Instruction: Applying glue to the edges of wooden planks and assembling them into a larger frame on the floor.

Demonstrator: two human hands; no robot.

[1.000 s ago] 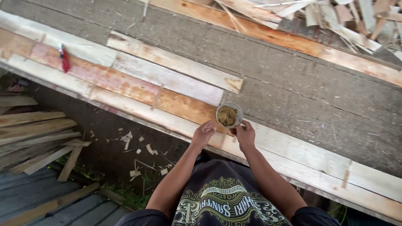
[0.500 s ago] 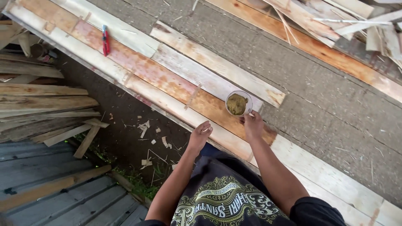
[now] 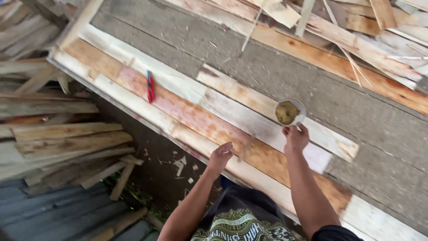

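A small round white bowl (image 3: 290,111) with yellowish-brown paste in it sits on a pale plank (image 3: 249,96). My right hand (image 3: 295,136) reaches forward and its fingertips touch the bowl's near rim. My left hand (image 3: 221,155) hovers over the orange-stained board (image 3: 187,116) nearer to me, fingers loosely curled, holding nothing that I can see. Several long boards lie side by side on a grey concrete surface (image 3: 356,107).
A red-handled tool (image 3: 150,86) lies on the boards to the left. Loose planks and offcuts (image 3: 365,31) are piled at the top right. More scrap wood (image 3: 58,134) lies lower down at the left, with a corrugated sheet (image 3: 53,214) below it.
The view has swung right and closer. My left hand has let go of the bowl and drawn back to the left. My right hand stays at the bowl's rim.
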